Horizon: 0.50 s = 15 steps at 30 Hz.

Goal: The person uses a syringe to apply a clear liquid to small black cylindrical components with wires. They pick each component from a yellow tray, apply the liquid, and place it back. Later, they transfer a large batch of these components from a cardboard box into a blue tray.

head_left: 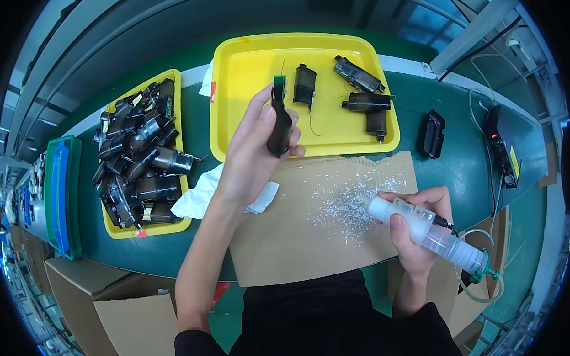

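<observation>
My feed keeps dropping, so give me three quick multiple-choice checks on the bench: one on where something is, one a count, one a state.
1. Where is the heap of dark motor parts?
A. in the small yellow tray on the person's left
B. on the cardboard sheet
C. in the blue bin

2. How many dark motor parts lie in the large yellow tray, apart from the one in hand?
A. one
B. four
C. nine

3. What is the left hand doing?
A. lying flat on the belt
B. holding a dark motor part upright over the large tray's near edge
C. gripping the dispenser

Key: 1 A, the heap fills the small yellow tray. 2 B, four lie in the large yellow tray. 3 B, the left hand grips the motor part; the right hand holds the clear syringe dispenser.
</observation>
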{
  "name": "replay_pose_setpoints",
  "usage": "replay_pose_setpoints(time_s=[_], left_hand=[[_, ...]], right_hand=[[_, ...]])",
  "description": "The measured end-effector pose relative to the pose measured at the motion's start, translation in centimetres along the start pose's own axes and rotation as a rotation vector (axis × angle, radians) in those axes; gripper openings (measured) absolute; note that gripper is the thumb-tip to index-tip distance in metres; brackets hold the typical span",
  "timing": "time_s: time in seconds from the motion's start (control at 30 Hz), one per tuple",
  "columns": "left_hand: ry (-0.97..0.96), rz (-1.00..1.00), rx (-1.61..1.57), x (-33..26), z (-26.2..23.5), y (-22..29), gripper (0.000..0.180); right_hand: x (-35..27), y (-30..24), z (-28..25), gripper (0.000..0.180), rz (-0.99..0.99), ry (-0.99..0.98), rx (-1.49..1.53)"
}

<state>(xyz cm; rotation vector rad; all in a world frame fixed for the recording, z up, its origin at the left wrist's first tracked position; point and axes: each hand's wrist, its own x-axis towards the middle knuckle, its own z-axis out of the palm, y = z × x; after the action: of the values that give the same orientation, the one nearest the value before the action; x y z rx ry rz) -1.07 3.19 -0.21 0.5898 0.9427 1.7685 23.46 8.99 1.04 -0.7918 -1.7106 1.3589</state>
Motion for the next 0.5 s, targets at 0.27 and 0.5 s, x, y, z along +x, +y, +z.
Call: replay_pose_setpoints(time_s=[0.27,0.5], left_hand=[[-0.235,-0.017,0.161,-0.9,0.6,-1.4,0.07],[-0.35,-0.125,-0.036,-1.6,1.3,-1.8,0.08]], right_hand=[[1.3,-4.0,1.7,0.055,-0.252,0.111,-0.064],[1.7,-6.0,4.5,0.06,-0.17,0.229,-0.052]])
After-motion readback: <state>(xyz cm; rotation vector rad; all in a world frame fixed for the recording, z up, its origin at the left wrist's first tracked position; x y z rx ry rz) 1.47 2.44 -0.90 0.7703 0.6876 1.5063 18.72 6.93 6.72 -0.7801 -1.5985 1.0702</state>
